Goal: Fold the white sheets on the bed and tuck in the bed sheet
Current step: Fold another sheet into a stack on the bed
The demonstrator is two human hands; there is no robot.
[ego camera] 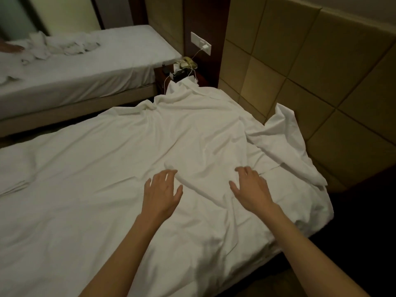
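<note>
1. Two hands, left hand (161, 192) and right hand (251, 187), hover with spread fingers, gripping nothing.
2. Sheet (128, 159) lies crumpled across the bed, bunched against the headboard (321, 71).
3. Folding and tucking both look still undone.

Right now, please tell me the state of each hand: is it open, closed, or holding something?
Left hand: open, fingers spread over the white sheet, holding nothing.
Right hand: open, fingers spread over the same sheet, holding nothing.

The nightstand (171, 71) clutter is too small to identify — white sheet (186, 86) hides its front.
</note>
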